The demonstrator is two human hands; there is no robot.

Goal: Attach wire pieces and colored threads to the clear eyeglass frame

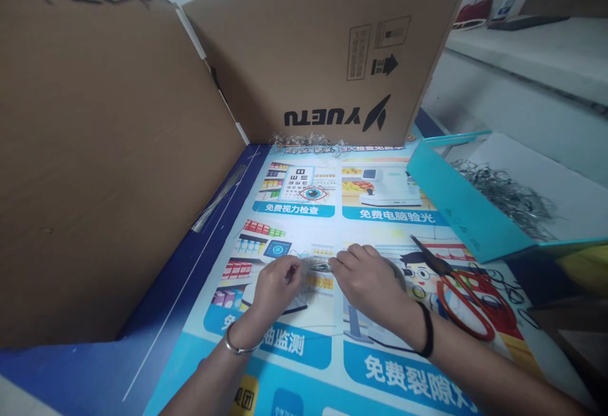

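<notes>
Evidently, wire work in hand; step, by judgement, a two-handed handling of fine strands, with a next move calling for light, steady fingertips.

- Plain cardboard panel (104, 150), upright, left of the fingers.
- Printed cardboard panel (285, 49), lettered YUETU upside down, beyond the fingers.
- Dark blue surface (164, 296), left of the fingers.
- Printed sheet (266, 365), with eye-test pictures and Chinese lettering, beneath the fingers.
- White ledge (522, 55), far right of and beyond the fingers.
- Teal box (465, 201), open, right of the fingers; wire heap (508, 197) inside.
- Scissors (446, 270), orange-handled, near the right-hand fingers.
- Wire tangle (308, 144), at the printed panel's foot, straight beyond the fingers.
- Right hand (368, 280): fingers bunched, pinching one wire end.
- Left hand (275, 286): fingers curled inward; pinch on strands impossible to tell, for blur.
- Small wire bundle (319, 265), between both sets of fingertips.
</notes>
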